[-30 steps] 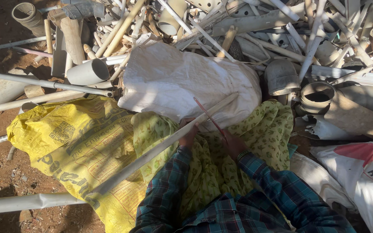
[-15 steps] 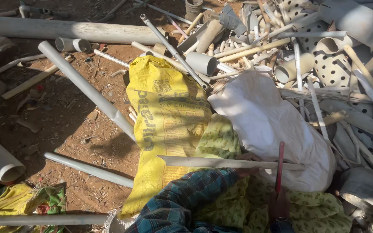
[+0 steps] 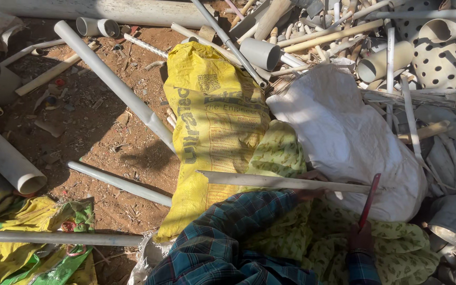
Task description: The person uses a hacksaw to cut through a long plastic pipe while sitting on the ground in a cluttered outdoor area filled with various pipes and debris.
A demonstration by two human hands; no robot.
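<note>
At five o'clock in the head view, the person's right hand (image 3: 361,238) was closed around the handle of a red hacksaw blade (image 3: 369,200), which rose tilted toward one o'clock and met a thin grey pipe (image 3: 286,182). That pipe lay nearly level across the lap, over a yellow-green patterned cloth (image 3: 278,153). The left hand (image 3: 312,184), coming out of a blue plaid sleeve (image 3: 228,232), gripped the pipe near its middle, fingers wrapped on it. At twelve o'clock lay a yellow woven sack (image 3: 212,116); at two o'clock a white sack (image 3: 344,132) rested beside a heap of pale pipe offcuts (image 3: 397,47). At nine o'clock, loose grey pipes (image 3: 112,79) lay on red dirt.
</note>
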